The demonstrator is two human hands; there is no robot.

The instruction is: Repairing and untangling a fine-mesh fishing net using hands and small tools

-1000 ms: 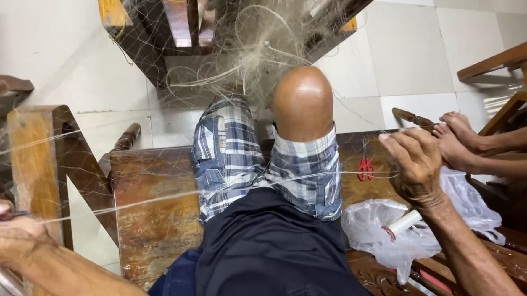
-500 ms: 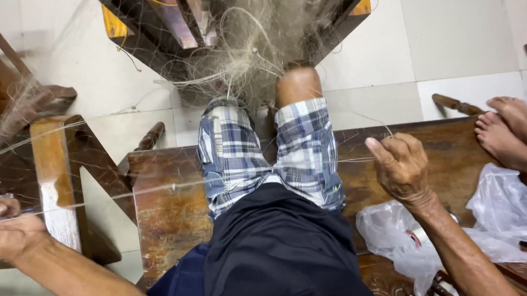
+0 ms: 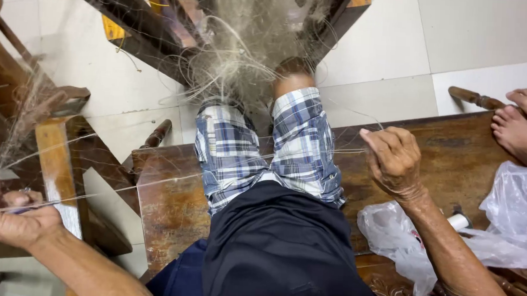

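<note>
Head view: both hands, left hand and right hand, pinch a taut line closed; overpulling between them might snap it.

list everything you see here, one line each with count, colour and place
fishing net: one, pale tangled mesh, bunched at top centre over the knees
net lines: several, thin and pale, stretched between the two hands across the lap
wooden bench: one, dark brown, under the person
wooden chair: one, brown, at left
plastic bags: two, clear white, on the bench at right
spool: one, white, partly hidden between the bags
another person's feet: two, bare, right edge of the bench
floor tiles: pale
checked shorts: blue and white
left hand: pinching lines and a thin tool
right hand: pinching lines
</note>
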